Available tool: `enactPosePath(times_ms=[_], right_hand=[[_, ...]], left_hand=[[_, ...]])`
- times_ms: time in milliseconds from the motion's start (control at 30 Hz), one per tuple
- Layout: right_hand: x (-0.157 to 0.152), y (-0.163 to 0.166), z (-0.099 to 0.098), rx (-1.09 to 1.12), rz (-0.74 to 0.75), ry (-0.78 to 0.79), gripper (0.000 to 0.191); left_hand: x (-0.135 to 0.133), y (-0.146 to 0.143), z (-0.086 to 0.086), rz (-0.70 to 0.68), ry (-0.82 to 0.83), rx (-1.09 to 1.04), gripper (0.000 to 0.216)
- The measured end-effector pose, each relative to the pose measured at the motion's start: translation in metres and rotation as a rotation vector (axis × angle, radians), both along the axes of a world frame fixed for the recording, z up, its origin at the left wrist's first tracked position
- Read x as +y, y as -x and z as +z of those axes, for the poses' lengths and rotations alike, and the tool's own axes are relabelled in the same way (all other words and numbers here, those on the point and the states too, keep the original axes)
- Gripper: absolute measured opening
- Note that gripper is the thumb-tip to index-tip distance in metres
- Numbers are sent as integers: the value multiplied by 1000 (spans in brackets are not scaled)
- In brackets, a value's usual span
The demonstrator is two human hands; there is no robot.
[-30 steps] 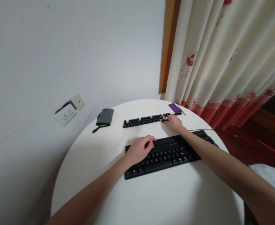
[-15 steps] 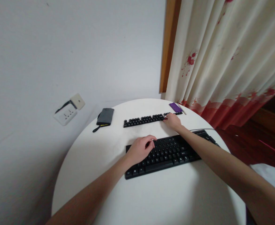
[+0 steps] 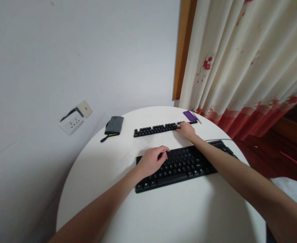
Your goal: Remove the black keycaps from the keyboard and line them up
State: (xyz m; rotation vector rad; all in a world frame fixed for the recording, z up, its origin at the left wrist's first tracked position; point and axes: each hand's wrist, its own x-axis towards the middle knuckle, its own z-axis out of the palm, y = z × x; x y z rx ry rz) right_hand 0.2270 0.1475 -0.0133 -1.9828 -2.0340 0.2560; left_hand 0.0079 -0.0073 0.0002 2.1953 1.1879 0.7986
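A black keyboard (image 3: 175, 179) lies on the round white table (image 3: 160, 216), its keys in place where I can see them. Over its left part rests my left hand (image 3: 152, 162), loosely bent, with a gap between thumb and forefinger and nothing visible in it. Farther back, several loose black keycaps stand in rows, forming a strip (image 3: 153, 130). My right hand (image 3: 186, 131) reaches across the keyboard to the right part of that strip. Its fingers are drawn together among the keycaps; what they pinch, if anything, is hidden. My right forearm covers part of the keyboard.
A dark grey pouch (image 3: 114, 125) with a black strap lies at the table's back left. At the back right are a purple cloth-like item (image 3: 190, 115) and a thin pale stick (image 3: 197, 118). A cable (image 3: 219, 139) runs behind the keyboard. Wall and curtain (image 3: 221, 67) border the table.
The whole view has shifted very slightly. Both hands keep their places, and I see no change in the keycaps or the keyboard.
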Motion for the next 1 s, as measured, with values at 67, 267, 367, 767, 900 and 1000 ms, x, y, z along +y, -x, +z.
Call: enactPosePath(times_ms=[67,267,367,767,900,1000], right_hand=[[-1,0,1,16,-5,-6,22],[-14,-9,31,108,-17,-113,20],[-28,-28,54,240,-22,-273,35],[-86,-72,56,989,-174,-822,50],[-90,-72,57,890,-156,-792,54],[-94,-66,54,865,-123,-657,60]], left_hand=[[0,0,1,-3,5,1,25],[-1,0,1,8,17,8,25],[-1,0,2,12,6,27,24],[-20,-3,9,-103,-163,498,97],[-24,-8,2,-139,-133,584,109],[-24,-8,2,-126,-139,584,109]])
